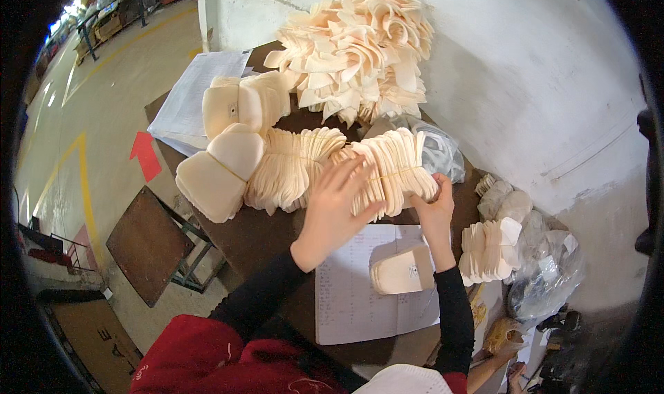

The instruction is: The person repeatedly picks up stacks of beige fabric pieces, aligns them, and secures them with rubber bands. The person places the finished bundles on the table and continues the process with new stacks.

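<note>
A banded bundle of flat, cream, insole-like pieces (393, 164) lies on the brown table, its pieces standing on edge. My right hand (436, 218) grips the right end of this bundle between thumb and fingers. Against its left part rests my left hand (333, 214), fingers spread and thumb apart. Just left stands another banded bundle (287, 169), and beyond it a tilted bundle (221, 173) shows its broad face. Below my hands is an open notebook (353, 290) with written columns. A short stack of cream pieces (401, 271) lies on it, beside my right wrist.
A tall heap of loose cream pieces (360, 48) leans near the white wall (512, 62). Farther left, another bundle (242, 107) sits by papers (197, 97). Clear plastic bags (546, 276) and a bundle (490, 250) lie right, near another person's hand (515, 377). A stool (151, 245) stands left.
</note>
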A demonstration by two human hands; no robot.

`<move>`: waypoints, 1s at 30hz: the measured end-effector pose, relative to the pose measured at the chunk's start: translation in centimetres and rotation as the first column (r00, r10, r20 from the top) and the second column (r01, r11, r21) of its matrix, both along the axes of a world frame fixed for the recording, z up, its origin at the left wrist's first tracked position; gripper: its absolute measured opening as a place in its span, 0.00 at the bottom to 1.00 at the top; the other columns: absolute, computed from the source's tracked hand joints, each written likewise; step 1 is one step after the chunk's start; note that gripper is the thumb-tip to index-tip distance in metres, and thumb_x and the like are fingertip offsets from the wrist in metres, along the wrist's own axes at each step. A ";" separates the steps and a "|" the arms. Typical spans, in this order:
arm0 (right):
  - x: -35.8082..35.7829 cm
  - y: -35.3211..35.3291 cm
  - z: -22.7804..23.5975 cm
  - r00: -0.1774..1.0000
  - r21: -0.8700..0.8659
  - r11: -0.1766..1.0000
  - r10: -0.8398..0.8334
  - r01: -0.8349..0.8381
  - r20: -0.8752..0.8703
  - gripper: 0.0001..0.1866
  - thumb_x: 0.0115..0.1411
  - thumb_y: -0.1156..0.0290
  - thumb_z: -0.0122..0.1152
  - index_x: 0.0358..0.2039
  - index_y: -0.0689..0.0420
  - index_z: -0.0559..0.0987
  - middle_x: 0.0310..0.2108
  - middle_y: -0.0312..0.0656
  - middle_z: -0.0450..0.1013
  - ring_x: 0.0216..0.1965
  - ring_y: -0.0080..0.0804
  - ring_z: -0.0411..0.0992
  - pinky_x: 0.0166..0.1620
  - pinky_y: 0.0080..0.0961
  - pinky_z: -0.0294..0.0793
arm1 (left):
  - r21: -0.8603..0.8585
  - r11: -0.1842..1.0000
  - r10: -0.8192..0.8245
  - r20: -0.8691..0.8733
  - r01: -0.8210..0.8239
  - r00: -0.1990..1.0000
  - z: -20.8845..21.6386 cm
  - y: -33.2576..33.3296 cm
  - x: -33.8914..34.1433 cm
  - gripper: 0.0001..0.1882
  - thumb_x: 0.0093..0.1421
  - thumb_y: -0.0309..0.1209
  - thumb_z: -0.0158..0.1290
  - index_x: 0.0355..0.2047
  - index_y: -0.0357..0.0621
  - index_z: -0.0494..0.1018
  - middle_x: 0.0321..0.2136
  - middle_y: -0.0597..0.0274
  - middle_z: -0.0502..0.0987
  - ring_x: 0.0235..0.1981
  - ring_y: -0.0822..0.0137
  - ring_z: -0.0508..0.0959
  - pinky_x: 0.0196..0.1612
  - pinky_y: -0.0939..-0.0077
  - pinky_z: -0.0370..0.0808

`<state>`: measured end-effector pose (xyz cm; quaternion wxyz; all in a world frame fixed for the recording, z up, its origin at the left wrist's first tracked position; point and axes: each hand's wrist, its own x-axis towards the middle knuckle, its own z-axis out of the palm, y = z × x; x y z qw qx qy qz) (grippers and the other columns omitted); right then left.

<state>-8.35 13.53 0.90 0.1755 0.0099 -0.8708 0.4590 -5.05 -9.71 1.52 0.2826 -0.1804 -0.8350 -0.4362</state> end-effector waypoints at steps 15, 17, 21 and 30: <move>3.3 -4.2 2.1 0.877 0.676 0.736 0.292 0.049 -0.382 0.31 0.53 0.66 0.67 0.58 0.52 0.70 0.62 0.47 0.62 0.61 0.51 0.61 0.62 0.53 0.57 | -0.132 0.987 -0.080 0.057 0.087 0.995 -1.7 1.7 0.4 0.32 0.48 0.24 0.59 0.56 0.50 0.68 0.67 0.53 0.56 0.69 0.44 0.52 0.67 0.44 0.53; 2.4 -3.2 1.5 0.886 0.575 0.817 0.239 0.037 -0.397 0.34 0.52 0.62 0.69 0.59 0.53 0.69 0.63 0.49 0.61 0.62 0.50 0.60 0.63 0.53 0.56 | -0.332 0.943 -0.043 -0.038 0.028 0.998 -1.2 1.9 0.6 0.33 0.47 0.23 0.56 0.57 0.51 0.68 0.65 0.56 0.58 0.69 0.44 0.51 0.67 0.40 0.52; 0.9 -3.3 2.9 0.929 0.594 0.805 0.221 -0.003 -0.296 0.41 0.47 0.59 0.73 0.60 0.55 0.66 0.64 0.53 0.57 0.63 0.48 0.59 0.65 0.53 0.54 | -0.285 0.956 -0.058 0.033 0.066 0.998 -1.6 1.7 0.7 0.31 0.46 0.23 0.55 0.54 0.52 0.70 0.62 0.60 0.61 0.69 0.44 0.51 0.67 0.37 0.50; 0.3 -5.3 2.0 0.968 0.779 0.614 0.096 0.124 -0.230 0.43 0.43 0.63 0.71 0.60 0.60 0.63 0.51 0.47 0.69 0.54 0.44 0.68 0.64 0.51 0.57 | -0.153 0.988 0.020 -0.039 -0.026 0.999 -2.3 2.6 0.2 0.11 0.49 0.28 0.58 0.35 0.46 0.76 0.55 0.60 0.68 0.64 0.48 0.59 0.64 0.42 0.55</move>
